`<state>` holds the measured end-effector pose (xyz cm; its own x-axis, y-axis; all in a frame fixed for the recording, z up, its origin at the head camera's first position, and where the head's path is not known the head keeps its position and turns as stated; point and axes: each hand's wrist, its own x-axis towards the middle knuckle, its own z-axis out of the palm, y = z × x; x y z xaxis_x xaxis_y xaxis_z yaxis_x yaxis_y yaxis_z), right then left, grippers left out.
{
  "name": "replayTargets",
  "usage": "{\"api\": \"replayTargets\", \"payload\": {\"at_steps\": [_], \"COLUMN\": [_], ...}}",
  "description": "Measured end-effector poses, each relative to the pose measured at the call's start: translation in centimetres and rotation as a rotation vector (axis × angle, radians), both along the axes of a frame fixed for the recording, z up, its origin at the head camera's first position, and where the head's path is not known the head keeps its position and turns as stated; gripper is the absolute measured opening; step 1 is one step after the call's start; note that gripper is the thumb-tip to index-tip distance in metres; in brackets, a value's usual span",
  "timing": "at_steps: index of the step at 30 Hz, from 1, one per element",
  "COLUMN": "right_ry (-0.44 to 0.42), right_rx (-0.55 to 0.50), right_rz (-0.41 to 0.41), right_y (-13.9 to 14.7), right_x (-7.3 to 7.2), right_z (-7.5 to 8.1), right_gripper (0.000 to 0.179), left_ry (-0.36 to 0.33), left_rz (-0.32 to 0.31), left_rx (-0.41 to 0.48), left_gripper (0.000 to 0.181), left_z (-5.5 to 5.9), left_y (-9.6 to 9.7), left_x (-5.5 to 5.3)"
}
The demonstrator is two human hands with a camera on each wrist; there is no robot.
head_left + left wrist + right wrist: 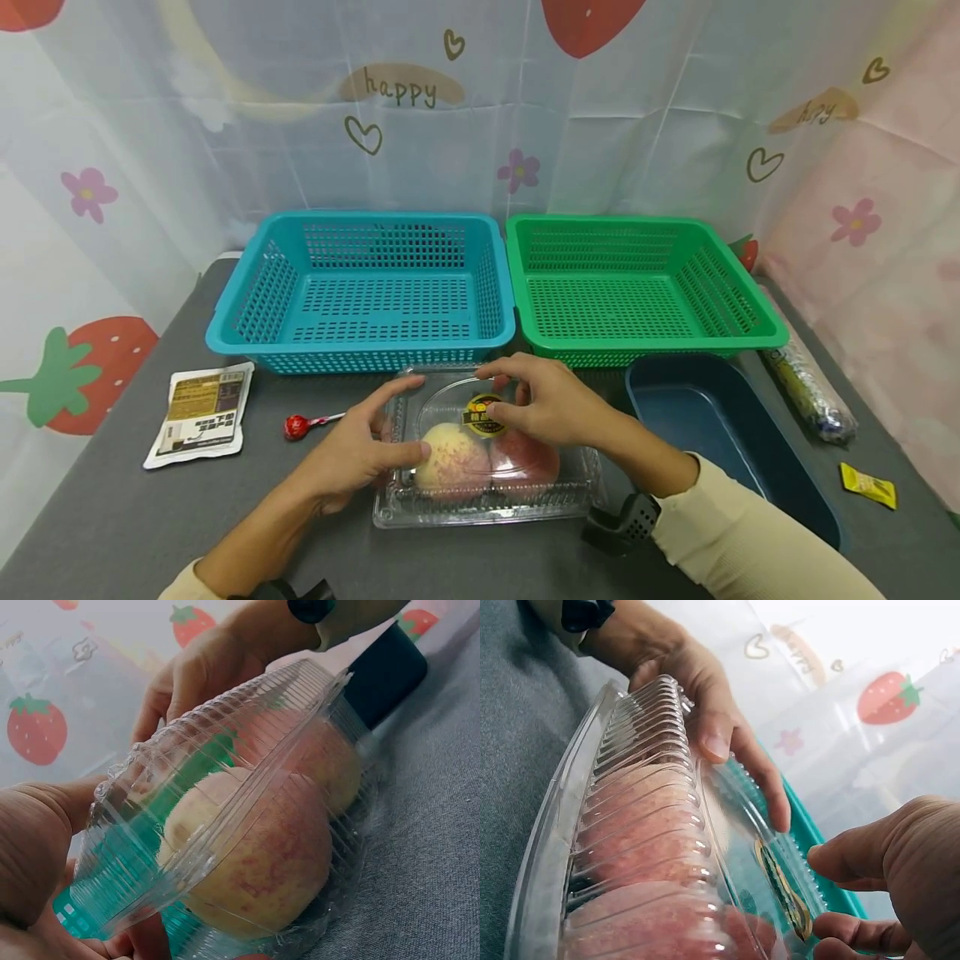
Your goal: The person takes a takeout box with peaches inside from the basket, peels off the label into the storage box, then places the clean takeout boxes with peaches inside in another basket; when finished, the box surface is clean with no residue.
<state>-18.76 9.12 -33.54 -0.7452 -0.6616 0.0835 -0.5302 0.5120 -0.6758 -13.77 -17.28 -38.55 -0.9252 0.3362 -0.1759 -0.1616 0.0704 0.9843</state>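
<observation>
A: ok so where's the clear box (495, 510) sitting? trying to get the layout straight

B: near side of the blue basket (360, 347), right up close to it, can't tell if they touch. It's off toward the basket's right end and pokes out past that side. Two fruits inside: a pale peach (452, 461) closer to the basket's middle, a pink peach (525, 460) further right.

A: and which way does it run?

B: long way goes left to right, pretty much in line with the basket's front edge. Both arms come at it from the side away from the basket.

A: what are the hands doing tho?

B: left hand (358, 450) has the left end, thumb on the lid (450, 396), fingers toward the corner nearest the basket, so I'd call that a hold. Right hand (551, 400) is bent over the sticker (483, 421), thumb tip right by it. Can't tell if it's actually pinching anything.

A: so which one's closer to the sticker?

B: right, easily. imo that's what the next bit hinges on: sticker's on the basket-ward part of the lid, right by those fingers, with the left steadying the short end.
</observation>
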Motion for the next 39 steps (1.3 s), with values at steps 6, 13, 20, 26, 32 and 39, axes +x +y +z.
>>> {"api": "replayTargets", "payload": {"at_steps": [6,13,20,26,32,39], "right_ry": [0.004,0.002,-0.01,-0.027,-0.044,0.059], "right_rx": [-0.007,-0.021,-0.015,-0.006,0.058,0.157], "right_rz": [-0.014,-0.011,-0.036,-0.109,-0.244,-0.279], "right_y": [-0.1,-0.3,-0.5,-1.0,-1.9,-2.2], "right_x": [0.1,0.2,0.2,0.2,0.0,0.2], "right_z": [-0.1,-0.3,-0.3,-0.2,-0.4,-0.2], "right_gripper": [0.036,0.035,0.033,0.027,0.015,0.009], "left_ry": [-0.037,-0.04,0.006,0.041,0.026,0.026], "left_rz": [-0.012,0.026,0.086,0.073,0.039,0.017], "left_rx": [0.016,-0.028,-0.067,-0.096,-0.098,-0.073], "left_gripper": [0.086,0.083,0.077,0.075,0.077,0.077], "left_z": [0.2,0.5,0.5,0.4,0.3,0.2], "left_y": [0.0,0.1,0.4,0.4,0.4,0.6], "left_x": [0.1,0.5,1.0,1.0,1.0,1.0]}}
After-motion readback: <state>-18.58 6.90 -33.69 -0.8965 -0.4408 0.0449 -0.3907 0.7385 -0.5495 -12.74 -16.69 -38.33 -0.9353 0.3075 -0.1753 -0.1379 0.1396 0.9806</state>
